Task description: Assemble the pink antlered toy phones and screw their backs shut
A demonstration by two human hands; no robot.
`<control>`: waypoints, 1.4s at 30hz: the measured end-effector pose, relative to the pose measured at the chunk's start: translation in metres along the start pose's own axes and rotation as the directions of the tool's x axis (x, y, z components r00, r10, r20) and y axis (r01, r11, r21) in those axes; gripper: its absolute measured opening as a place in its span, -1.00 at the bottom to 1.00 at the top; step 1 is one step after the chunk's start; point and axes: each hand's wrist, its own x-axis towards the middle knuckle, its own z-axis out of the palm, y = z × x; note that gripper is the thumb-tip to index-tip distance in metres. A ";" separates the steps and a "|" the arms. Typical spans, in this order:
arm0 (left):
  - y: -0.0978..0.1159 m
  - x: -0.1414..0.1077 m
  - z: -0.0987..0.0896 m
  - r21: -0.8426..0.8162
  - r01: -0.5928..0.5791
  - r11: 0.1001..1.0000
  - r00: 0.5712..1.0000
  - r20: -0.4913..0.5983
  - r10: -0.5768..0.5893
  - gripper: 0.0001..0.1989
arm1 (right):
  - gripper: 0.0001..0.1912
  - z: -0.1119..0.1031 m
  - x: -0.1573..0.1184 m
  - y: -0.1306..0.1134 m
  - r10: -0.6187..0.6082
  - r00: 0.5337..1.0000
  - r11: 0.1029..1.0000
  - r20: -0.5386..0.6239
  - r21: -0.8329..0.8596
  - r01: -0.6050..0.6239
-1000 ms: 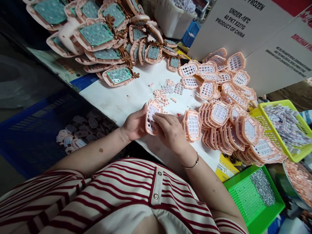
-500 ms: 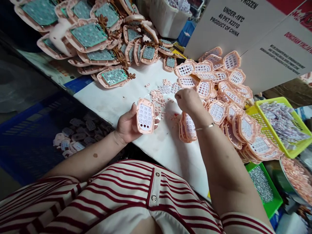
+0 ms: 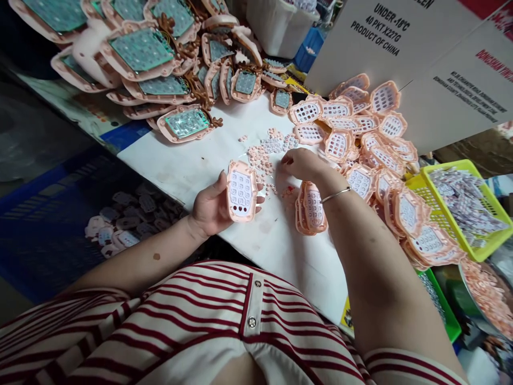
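My left hand (image 3: 208, 208) is closed round a pink toy phone cover (image 3: 241, 191), its face turned up to me. White keys fill most of the cover's openings, and its bottom row shows three dark holes. Over the table, my right hand (image 3: 301, 163) is curled with fingertips pointing down beside loose pink keys (image 3: 260, 158) and white keys (image 3: 272, 144). Whatever is between those fingertips is hidden. Just below the right wrist, a small stack of pink covers (image 3: 315, 211) with white keys sits on the white tabletop (image 3: 264, 240).
Pink covers (image 3: 385, 155) are heaped along the right. Larger halves with green boards (image 3: 140, 51) are piled at back left. A printed carton (image 3: 417, 69) stands behind. A yellow basket (image 3: 465, 166), a green tray (image 3: 452, 323) and a blue crate (image 3: 48, 214) flank the table.
My right hand has shifted slightly left and its fingers have tipped lower toward the table by the loose keys. The left hand still holds the cover in nearly the same place.
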 end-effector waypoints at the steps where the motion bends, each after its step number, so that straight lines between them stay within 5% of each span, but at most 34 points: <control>1: 0.000 0.000 0.000 0.007 -0.004 1.000 1.000 0.000 0.004 -0.36 | -0.62 0.001 0.000 -0.002 0.001 1.000 1.000 0.000 -0.011 -0.001; 8: 0.001 -0.001 0.003 0.005 -0.050 0.999 0.999 -0.008 0.050 -0.41 | -0.61 -0.001 -0.014 -0.019 0.030 0.989 0.996 -0.142 -0.082 -0.042; 15: -0.001 -0.001 0.004 0.003 -0.073 0.997 0.997 -0.016 0.073 -0.43 | -0.68 0.014 -0.023 -0.046 -0.020 0.993 0.993 -0.114 -0.120 0.006; 19: 0.001 -0.002 0.002 -0.047 -0.073 0.996 0.997 0.005 0.073 -0.43 | -0.72 0.005 -0.036 -0.049 -0.073 0.983 0.992 -0.167 -0.118 0.054; 22: 0.003 -0.003 0.001 -0.073 -0.047 0.996 0.999 0.017 0.048 -0.41 | -0.65 0.003 -0.064 -0.051 -0.163 0.944 0.986 -0.286 -0.024 0.163; 26: 0.002 -0.004 0.002 -0.034 -0.038 0.999 0.999 0.019 0.038 -0.41 | -0.68 0.030 -0.108 -0.062 -0.289 0.842 0.887 -0.455 0.205 0.415; 31: -0.001 -0.005 0.006 0.043 -0.071 0.997 0.997 0.019 0.070 -0.39 | -0.67 0.065 -0.131 -0.080 -0.362 0.688 0.877 -0.629 0.022 0.481; 38: 0.000 -0.004 0.004 0.072 -0.085 0.994 0.996 -0.021 0.087 -0.38 | -0.62 0.059 -0.143 -0.091 -0.464 0.742 0.867 -0.484 -0.078 0.492; 42: 0.002 -0.003 0.002 0.062 -0.096 0.994 0.995 -0.032 0.098 -0.38 | -0.54 0.061 -0.151 -0.093 -0.525 0.698 0.831 -0.487 -0.119 0.543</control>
